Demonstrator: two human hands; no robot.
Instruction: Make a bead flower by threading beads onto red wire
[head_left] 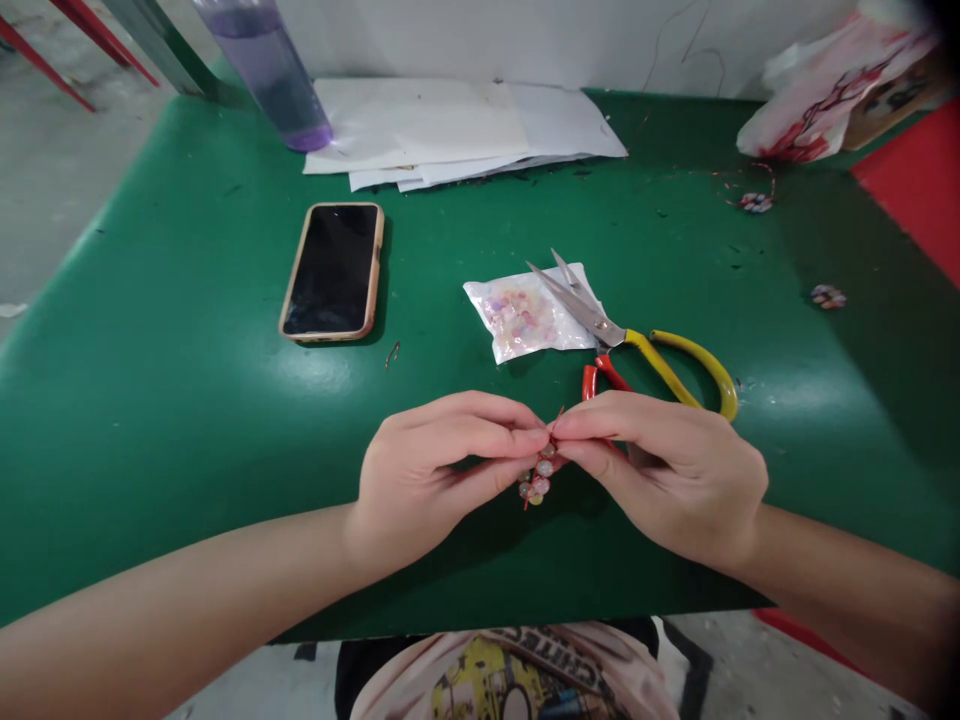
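Observation:
Both hands meet over the near middle of the green table (pixel 150 400). My left hand (pixel 427 470) and my right hand (pixel 667 470) pinch the top of a red cord strung with several pale round beads (pixel 538 480), which hang just below the fingertips. Behind my right hand lie yellow-handled scissors (pixel 637 340), their blades resting on a small clear bag of coloured beads (pixel 525 318). A red-handled tool (pixel 600 378) lies partly hidden under my right hand.
A phone (pixel 332 270) in a tan case lies face up at the left. White papers (pixel 457 130) and a purple bottle (pixel 274 70) stand at the back. Small bead clusters (pixel 827 296) lie at the right, near a printed bag (pixel 825 90).

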